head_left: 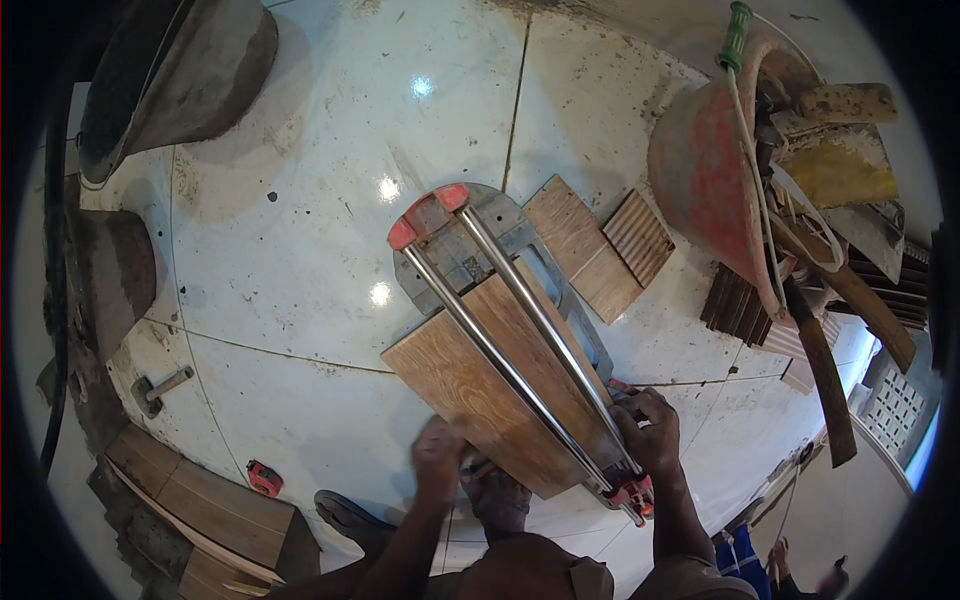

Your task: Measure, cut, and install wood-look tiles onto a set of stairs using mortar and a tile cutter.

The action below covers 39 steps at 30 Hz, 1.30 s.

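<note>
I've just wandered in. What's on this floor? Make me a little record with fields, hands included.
Main tool: tile cutter, lying on the pale floor
On it: wood-look tile, beneath two metal rails
Left hand: at the tile's lower-left edge; grip unclear
Right hand: beside the rails' lower end; grip unclear
Right of cutter: loose tile pieces, then worn red bucket
Far left: hammer
Lower left: red tape measure, near stacked tiles
</note>
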Motion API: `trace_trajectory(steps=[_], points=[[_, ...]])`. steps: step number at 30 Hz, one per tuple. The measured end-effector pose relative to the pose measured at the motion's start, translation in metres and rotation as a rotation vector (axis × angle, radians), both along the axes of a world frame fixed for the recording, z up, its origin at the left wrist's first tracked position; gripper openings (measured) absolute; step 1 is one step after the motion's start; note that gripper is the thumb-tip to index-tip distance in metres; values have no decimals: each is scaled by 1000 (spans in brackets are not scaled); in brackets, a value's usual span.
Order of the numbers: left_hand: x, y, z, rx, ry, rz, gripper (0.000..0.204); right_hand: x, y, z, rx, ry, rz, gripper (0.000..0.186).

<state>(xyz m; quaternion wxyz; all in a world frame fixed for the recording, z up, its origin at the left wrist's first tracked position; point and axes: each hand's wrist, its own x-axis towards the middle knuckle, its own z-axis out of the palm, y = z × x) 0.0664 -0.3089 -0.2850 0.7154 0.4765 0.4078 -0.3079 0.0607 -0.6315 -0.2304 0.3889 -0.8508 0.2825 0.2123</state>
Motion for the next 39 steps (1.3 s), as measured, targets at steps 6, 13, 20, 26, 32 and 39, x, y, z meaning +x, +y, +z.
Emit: trace_trajectory(steps=[6,13,20,26,32,39], points=[[3,181,10,1640,-293,-271,52,9,8,-5,-14,-164,-55,17],[-53,305,-22,1960,69,-639,76,40,19,-5,-32,-280,-62,17],[-59,322,-14,1765,-199,-334,71,54,32,6,40,-513,-15,12],[6,175,42,953,-477,-286,55,52,74,27,79,-844,269,20],[50,37,104,424,-689,-789,98,56,131,44,761,-191,266,37],[63,32,115,670,-955,-1062,86,54,140,39,780,-91,309,27]])
